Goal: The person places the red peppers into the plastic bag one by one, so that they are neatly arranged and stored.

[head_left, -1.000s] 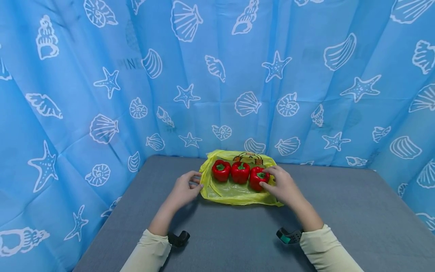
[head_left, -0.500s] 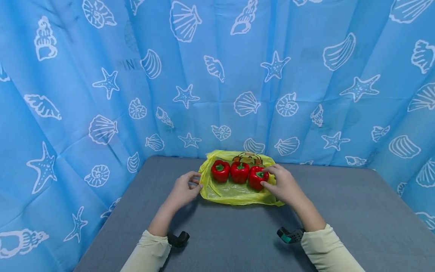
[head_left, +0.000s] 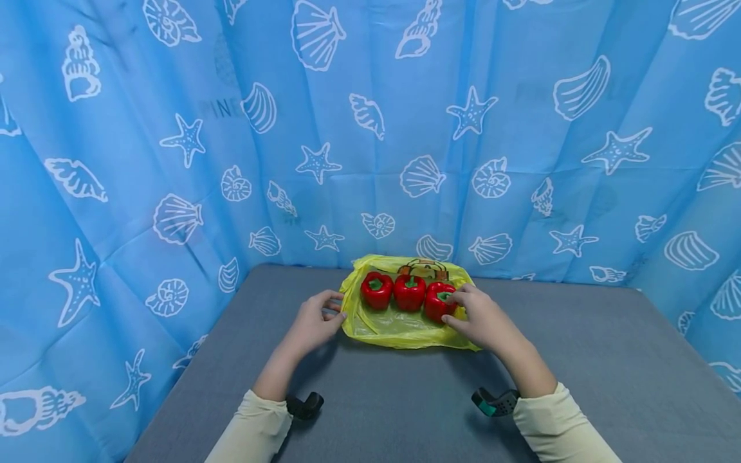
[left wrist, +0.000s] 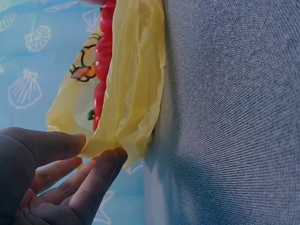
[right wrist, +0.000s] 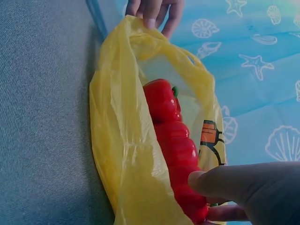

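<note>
Three red bell peppers sit in a row inside a yellow plastic bag [head_left: 382, 335]: the left pepper [head_left: 377, 297], the middle pepper [head_left: 408, 298] and the right pepper [head_left: 434, 310], green stems showing. The left hand [head_left: 315, 323] pinches the bag's left edge between thumb and fingers, as the left wrist view shows at the yellow film [left wrist: 133, 89]. At the other end, the right hand [head_left: 485, 319] holds the right pepper, thumb in front and fingers behind. In the right wrist view the thumb touches that pepper's red side [right wrist: 185, 187]; its far side is hidden.
The bag lies on a grey cloth-covered table [head_left: 399, 405], near its back edge. A blue curtain [head_left: 370, 161] with white shells and starfish hangs behind and at both sides. Black devices are strapped at both wrists.
The right thumb and fingers have shifted very slightly around the right pepper. The left hand, the bag and the other peppers stay where they were.
</note>
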`<state>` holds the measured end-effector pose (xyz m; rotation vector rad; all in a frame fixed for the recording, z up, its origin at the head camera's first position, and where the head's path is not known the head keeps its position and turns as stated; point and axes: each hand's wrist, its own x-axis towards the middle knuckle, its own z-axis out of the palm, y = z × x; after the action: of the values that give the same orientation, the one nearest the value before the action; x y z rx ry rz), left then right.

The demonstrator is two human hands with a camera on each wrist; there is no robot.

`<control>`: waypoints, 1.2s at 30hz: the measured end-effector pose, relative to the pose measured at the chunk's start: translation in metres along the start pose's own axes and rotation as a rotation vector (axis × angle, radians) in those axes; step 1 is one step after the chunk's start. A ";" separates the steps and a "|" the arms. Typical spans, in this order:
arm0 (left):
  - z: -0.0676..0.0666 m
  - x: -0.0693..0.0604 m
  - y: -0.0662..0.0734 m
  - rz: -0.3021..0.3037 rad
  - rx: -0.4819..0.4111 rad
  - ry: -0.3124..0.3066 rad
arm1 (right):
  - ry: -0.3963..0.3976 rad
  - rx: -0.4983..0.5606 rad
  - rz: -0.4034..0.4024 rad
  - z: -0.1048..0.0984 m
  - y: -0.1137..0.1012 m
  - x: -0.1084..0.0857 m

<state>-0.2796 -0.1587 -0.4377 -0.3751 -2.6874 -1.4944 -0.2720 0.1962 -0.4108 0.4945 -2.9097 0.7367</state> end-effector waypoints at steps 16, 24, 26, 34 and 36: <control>0.000 0.001 0.000 -0.005 0.014 -0.003 | 0.008 -0.023 0.003 0.003 0.003 0.003; 0.000 0.000 0.000 -0.009 0.014 -0.001 | 0.018 -0.022 -0.006 0.004 0.005 0.001; 0.000 0.000 0.000 -0.008 0.015 0.001 | 0.023 -0.018 -0.018 0.004 0.005 0.001; -0.001 0.000 0.001 -0.001 0.027 0.007 | 0.001 0.005 -0.058 0.007 0.003 0.001; -0.001 -0.001 0.001 -0.003 0.028 0.008 | 0.002 0.005 -0.059 0.008 0.003 0.002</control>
<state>-0.2789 -0.1594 -0.4366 -0.3631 -2.7014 -1.4541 -0.2746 0.1944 -0.4187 0.5763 -2.8786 0.7361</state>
